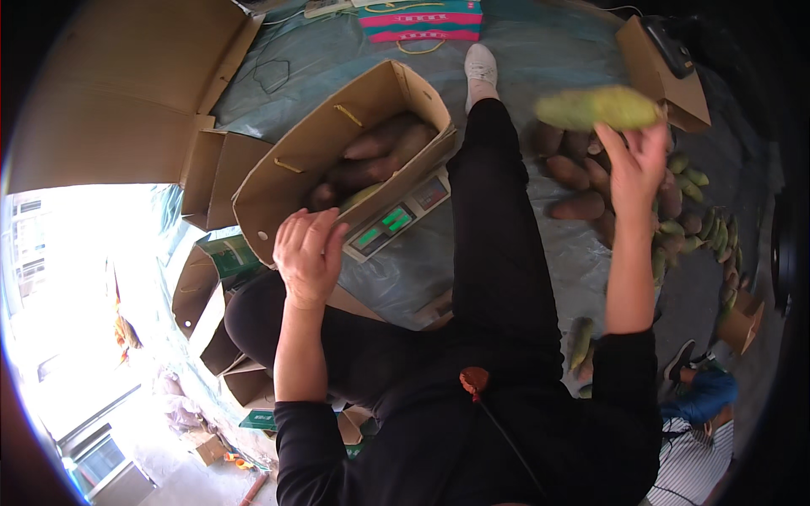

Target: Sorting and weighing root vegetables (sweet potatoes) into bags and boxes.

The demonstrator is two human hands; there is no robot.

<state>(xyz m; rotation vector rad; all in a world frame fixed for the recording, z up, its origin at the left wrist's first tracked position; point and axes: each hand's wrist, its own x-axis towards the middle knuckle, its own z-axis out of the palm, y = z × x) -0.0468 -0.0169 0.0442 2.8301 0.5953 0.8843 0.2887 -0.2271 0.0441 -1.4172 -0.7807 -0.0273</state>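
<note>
My right hand [638, 160] is raised over the floor on the right, its fingers closed round a long yellow-green radish [591, 108], blurred by motion. On the left, my left hand [308, 249] grips the near edge of an open cardboard box [312, 139], with its fingers bent over the rim. Inside the box lie several reddish-brown roots [384, 152] and part of a green one [361, 196]. Beneath the box sits a scale [396, 221] with lit green digits. Part of its platform is hidden.
Reddish roots [569, 173] and green radishes [717, 236] lie heaped on the right. A small carton [666, 80] stands at the far right, a pink and blue box [422, 21] at the top. More cartons [221, 173] line the left. Another person's leg [704, 396] shows lower right.
</note>
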